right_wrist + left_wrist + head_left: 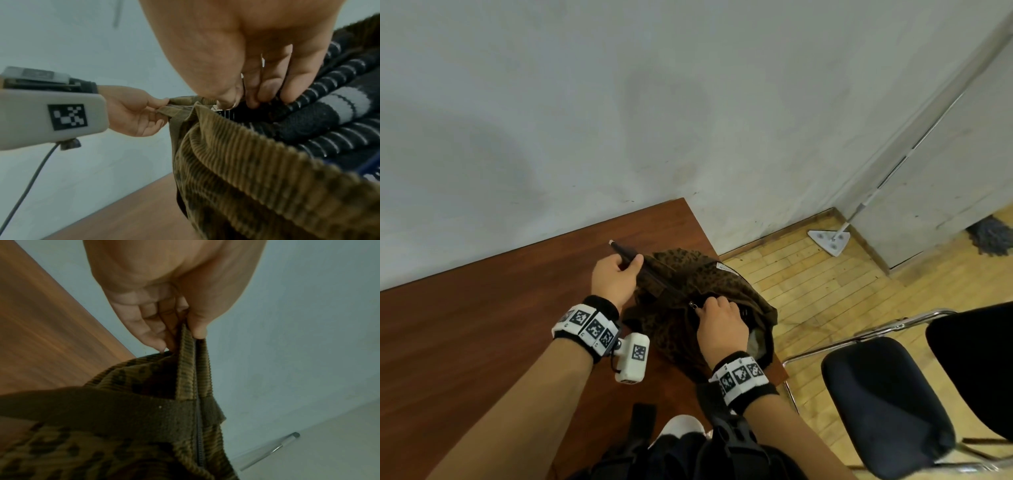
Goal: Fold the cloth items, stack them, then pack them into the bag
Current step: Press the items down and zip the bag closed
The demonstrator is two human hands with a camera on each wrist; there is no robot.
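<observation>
A brown leopard-print corduroy bag [688,291] stands at the right corner of the wooden table [482,325]. My left hand [616,274] pinches the far end of the bag's zipper edge [188,353] and holds it taut. My right hand [719,318] pinches the metal zipper pull [228,105] near the middle of the opening. Inside the bag lies a dark cloth with white stripes [329,104]. The zipper [198,418] is closed between the left hand and the pull.
A grey wall [619,120] runs behind the table. To the right, over the wooden floor [825,284], stands a black chair with a chrome frame [883,404]. A mop [832,241] leans in the corner. A dark strap [643,421] lies at the table's near edge.
</observation>
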